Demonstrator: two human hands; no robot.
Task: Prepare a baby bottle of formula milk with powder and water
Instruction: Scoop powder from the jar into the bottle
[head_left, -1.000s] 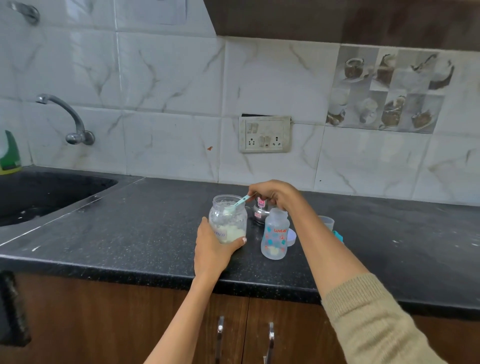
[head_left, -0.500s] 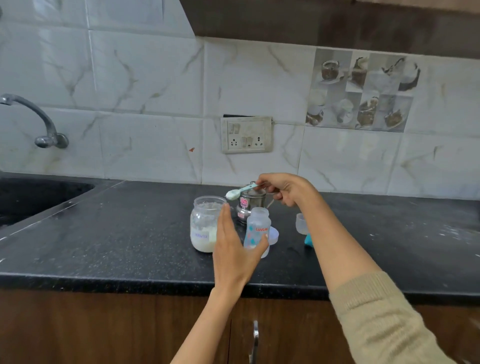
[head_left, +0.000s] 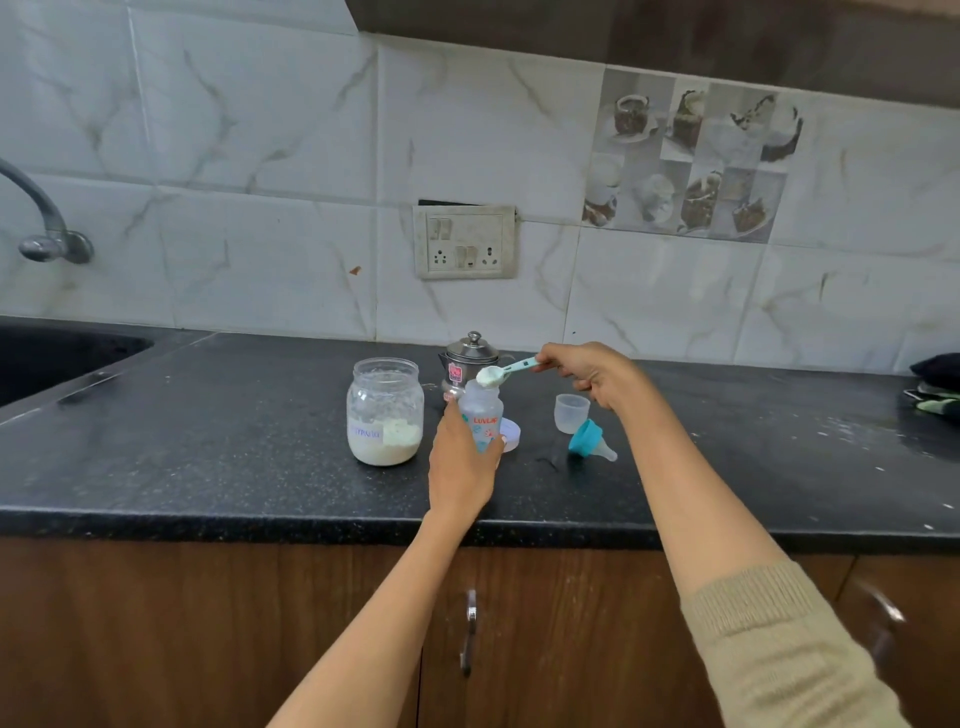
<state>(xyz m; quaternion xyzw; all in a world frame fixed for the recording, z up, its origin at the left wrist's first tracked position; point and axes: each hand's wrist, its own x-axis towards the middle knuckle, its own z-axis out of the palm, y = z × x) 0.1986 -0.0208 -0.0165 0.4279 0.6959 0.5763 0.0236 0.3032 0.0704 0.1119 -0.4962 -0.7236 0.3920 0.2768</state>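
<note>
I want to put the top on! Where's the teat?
The teal-ringed clear teat lies on its side on the black counter, right of the baby bottle, beside the small clear cap.

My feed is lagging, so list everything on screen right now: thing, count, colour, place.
jar: 1, clear, white powder inside, on the counter, left of the bottle
bottle: 1, clear, printed, open, centre
scoop: 1, teal, heaped, over the bottle mouth
pot: 1, steel, lidded, behind the bottle
cup: 1, clear, right of the bottle
teat: 1, teal ring, lying in front of the cup
tap: 1, metal, far left wall
socket: 1, white, wall
left hand: grip on the bottle
right hand: grip on the scoop
</note>
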